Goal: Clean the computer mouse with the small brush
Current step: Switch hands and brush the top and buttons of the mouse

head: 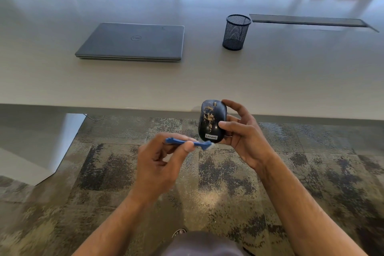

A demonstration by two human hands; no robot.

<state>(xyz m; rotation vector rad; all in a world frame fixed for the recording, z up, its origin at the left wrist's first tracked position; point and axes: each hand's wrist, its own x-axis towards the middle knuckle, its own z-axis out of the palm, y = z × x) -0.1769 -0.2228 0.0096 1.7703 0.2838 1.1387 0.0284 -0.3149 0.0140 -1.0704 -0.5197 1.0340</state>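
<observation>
- The right hand [241, 131] grips the mouse [212, 121] off the table's [187, 81] edge, dirty top facing up (likely so crumbs fall clear).
- The left hand [162, 158] pinches the brush [189, 143], bristles at the mouse's near end.

Glossy black plastic mouse [212, 121] (speckled with tan grit), wire-mesh metal cup [236, 32], smooth matt table [124, 81].

My forearms [116, 220] are bare, no sleeves showing; grey trousers [199, 244] at six o'clock, a sandal [179, 232] beside them.
</observation>
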